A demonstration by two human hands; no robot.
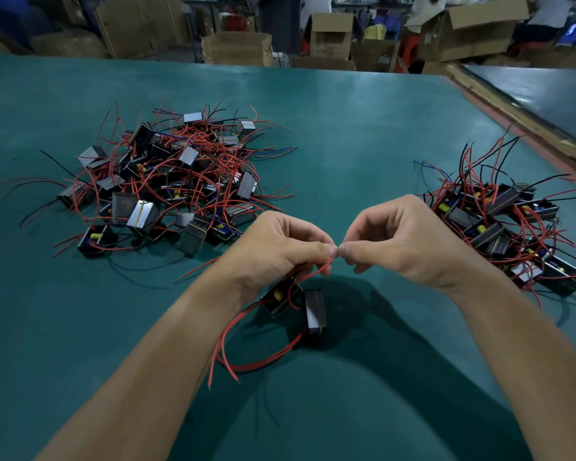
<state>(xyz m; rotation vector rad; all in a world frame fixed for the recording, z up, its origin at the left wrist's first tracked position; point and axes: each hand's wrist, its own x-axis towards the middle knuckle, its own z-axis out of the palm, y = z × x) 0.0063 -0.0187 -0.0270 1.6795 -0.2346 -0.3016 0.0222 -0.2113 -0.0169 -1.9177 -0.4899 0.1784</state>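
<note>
My left hand and my right hand meet fingertip to fingertip over the green table. Both pinch the ends of thin red wires between thumb and forefinger. The wires run down to two small black box-shaped modules: one hangs just under my left hand, the other lies beside it on the table. More red leads loop from them toward me.
A big pile of the same black modules with red and black wires lies at the left. A smaller pile lies at the right, close to my right hand. Cardboard boxes stand beyond the table's far edge.
</note>
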